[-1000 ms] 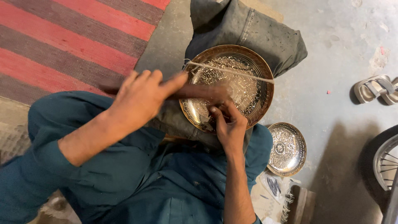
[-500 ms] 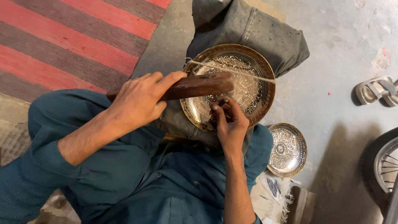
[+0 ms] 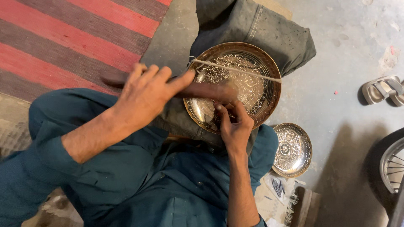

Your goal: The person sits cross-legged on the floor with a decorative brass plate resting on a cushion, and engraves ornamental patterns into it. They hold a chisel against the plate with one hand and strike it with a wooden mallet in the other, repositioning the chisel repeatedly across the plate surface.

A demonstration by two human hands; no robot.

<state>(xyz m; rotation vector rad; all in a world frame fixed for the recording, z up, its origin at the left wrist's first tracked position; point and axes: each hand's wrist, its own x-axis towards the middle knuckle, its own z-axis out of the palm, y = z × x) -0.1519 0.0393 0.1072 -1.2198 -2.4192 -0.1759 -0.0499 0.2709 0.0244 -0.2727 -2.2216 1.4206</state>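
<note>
Here the engraved brass plate (image 3: 248, 80) rests propped on the person's lap, steadied for working. The right hand (image 3: 235, 126) pinches a small tool against its lower face, while the left hand (image 3: 147, 94) grips a wooden mallet (image 3: 202, 90) — blurred — over it.

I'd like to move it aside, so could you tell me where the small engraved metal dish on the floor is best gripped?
Probably by the raised rim of the small engraved metal dish, at its far-right edge. It lies flat on the concrete floor, and that side is bare, while the near-left edge tucks under a teal sleeve.
</note>
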